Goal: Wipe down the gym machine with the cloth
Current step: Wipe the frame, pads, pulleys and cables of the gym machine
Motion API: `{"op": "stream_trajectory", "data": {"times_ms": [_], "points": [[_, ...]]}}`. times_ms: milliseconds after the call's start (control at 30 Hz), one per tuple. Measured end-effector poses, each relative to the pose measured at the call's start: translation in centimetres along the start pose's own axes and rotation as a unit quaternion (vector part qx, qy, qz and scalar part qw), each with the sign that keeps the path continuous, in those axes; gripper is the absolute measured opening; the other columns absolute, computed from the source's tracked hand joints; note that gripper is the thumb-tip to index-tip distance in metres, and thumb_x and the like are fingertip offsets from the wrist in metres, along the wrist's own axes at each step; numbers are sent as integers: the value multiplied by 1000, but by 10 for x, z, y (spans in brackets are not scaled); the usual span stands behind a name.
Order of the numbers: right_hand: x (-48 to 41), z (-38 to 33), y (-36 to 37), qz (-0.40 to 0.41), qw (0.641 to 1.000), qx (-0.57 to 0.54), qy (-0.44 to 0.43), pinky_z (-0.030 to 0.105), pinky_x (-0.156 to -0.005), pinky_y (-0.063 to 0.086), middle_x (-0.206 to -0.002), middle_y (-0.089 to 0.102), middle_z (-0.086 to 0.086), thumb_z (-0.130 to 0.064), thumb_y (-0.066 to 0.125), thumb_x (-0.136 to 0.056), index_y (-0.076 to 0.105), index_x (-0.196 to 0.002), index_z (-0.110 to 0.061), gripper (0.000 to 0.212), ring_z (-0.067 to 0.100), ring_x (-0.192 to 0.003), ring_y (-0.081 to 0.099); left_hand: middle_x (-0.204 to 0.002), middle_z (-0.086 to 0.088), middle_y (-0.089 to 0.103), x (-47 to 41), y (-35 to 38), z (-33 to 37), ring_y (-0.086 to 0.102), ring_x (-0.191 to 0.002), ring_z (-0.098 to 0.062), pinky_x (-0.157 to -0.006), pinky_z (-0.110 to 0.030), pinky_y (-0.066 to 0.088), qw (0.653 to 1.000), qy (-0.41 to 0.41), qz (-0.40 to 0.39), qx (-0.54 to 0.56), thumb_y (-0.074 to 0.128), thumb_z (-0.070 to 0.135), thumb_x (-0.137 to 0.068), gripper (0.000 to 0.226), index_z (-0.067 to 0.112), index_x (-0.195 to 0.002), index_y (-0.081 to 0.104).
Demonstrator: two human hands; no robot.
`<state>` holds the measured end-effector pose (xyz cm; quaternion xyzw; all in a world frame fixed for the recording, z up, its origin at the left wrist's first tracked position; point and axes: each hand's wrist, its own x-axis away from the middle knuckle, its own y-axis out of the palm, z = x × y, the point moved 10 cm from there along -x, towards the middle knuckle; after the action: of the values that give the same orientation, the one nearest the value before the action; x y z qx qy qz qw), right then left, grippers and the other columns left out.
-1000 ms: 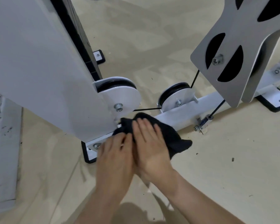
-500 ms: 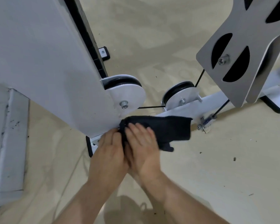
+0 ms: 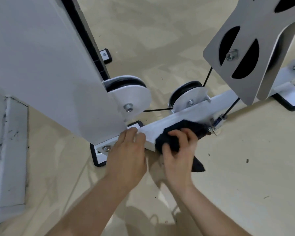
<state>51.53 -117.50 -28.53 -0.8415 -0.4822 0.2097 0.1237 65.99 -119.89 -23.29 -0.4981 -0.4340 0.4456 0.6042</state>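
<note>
The gym machine is white, and its low base bar [image 3: 162, 127] runs along the floor from lower left to upper right. A black cloth [image 3: 180, 133] lies bunched over the middle of that bar, one corner hanging down toward the floor. My right hand [image 3: 179, 154] grips the cloth with curled fingers and presses it on the bar. My left hand [image 3: 128, 155] rests on the bar's left end, fingers curled over its edge beside the upright white panel [image 3: 46, 68].
Two white pulleys [image 3: 131, 97] [image 3: 189, 99] with a black cable stand just behind the bar. A grey perforated plate [image 3: 245, 48] hangs at upper right. Black rubber feet [image 3: 97, 159] [image 3: 289, 103] sit at the bar ends. Beige floor lies all around.
My right hand has slid the cloth rightward along the bar and bunched it in its fingers. My left hand has come off the cloth and stays on the bar's left end.
</note>
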Motion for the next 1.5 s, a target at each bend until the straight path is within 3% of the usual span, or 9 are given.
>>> {"op": "stream_trajectory", "data": {"times_ms": [200, 333, 500, 667, 800, 967, 1133, 1267, 1500], "points": [[1, 6, 24, -137, 990, -4, -31, 13, -82, 38, -103, 47, -1, -8, 62, -75, 55, -96, -14, 22, -5, -93, 43, -103, -1, 63, -4, 3, 14, 60, -109, -23, -51, -32, 45, 999, 27, -7, -46, 60, 0, -72, 28, 16, -95, 59], [-44, 102, -51, 34, 982, 19, 187, 25, -98, 37, -111, 53, 13, 0, 61, -85, 64, -103, -2, 18, 29, -109, 51, -111, -6, 66, -5, 8, 15, 60, -118, -25, -51, -33, 49, 999, 27, -7, -43, 61, -8, -65, 38, 12, -97, 64], [7, 39, 22, 3, 977, -63, 206, 37, -93, 45, -109, 53, 10, 3, 55, -81, 55, -105, -8, 27, 27, -101, 53, -95, -6, 66, -5, 3, 17, 66, -96, -27, -42, -33, 45, 999, 28, 29, -32, 55, -6, -63, 31, 9, -89, 62], [-8, 16, -3, 23, 992, -51, 110, 13, -90, 38, -108, 53, 8, 8, 56, -81, 65, -102, -13, 31, -8, -91, 44, -76, -4, 56, -7, 0, 19, 63, -75, -27, -40, -28, 34, 998, 38, 45, -27, 56, -7, -52, 33, 10, -81, 58], [-45, -6, -42, 95, 993, 52, -46, 24, -104, 37, -123, 52, 21, 10, 58, -85, 60, -121, 2, 37, 23, -115, 52, -79, -2, 58, -3, 1, 19, 66, -81, -23, -39, -25, 29, 997, 35, 59, -28, 58, -9, -50, 37, 11, -81, 59], [-26, -36, 40, -118, 974, 174, -88, 32, -102, 22, -122, 62, 1, -6, 65, -76, 55, -131, -14, 56, 23, -121, 53, -75, 0, 59, -3, -4, 15, 61, -57, -20, -41, -20, 23, 998, 10, 53, -30, 72, -3, -46, 41, 13, -81, 62], [-45, -37, 43, -256, 891, 243, -284, 34, -106, 28, -129, 61, -7, -22, 53, -84, 59, -129, -22, 45, 13, -125, 53, -114, 7, 57, 1, 10, 2, 62, -103, -17, -52, -25, 33, 1000, -1, 15, -2, 55, -1, -69, 49, 21, -112, 52], [-49, -25, 27, -177, 950, 228, -118, 31, -110, 15, -130, 60, -7, -16, 45, -90, 59, -129, -20, 42, 11, -128, 50, -154, 6, 28, 4, 21, 6, 21, -146, -12, -85, -30, 49, 999, -11, -45, 23, 46, 1, -80, 58, 21, -132, 32], [-14, -65, 33, -157, 973, -145, 84, 29, -102, 44, -114, 68, -16, -8, 53, -94, 68, -118, -28, 34, 3, -111, 60, -116, 19, 57, 38, -46, -58, 53, -106, -12, -75, -30, 50, 999, -13, 16, 26, 49, 7, -79, 39, 30, -108, 59]]}}
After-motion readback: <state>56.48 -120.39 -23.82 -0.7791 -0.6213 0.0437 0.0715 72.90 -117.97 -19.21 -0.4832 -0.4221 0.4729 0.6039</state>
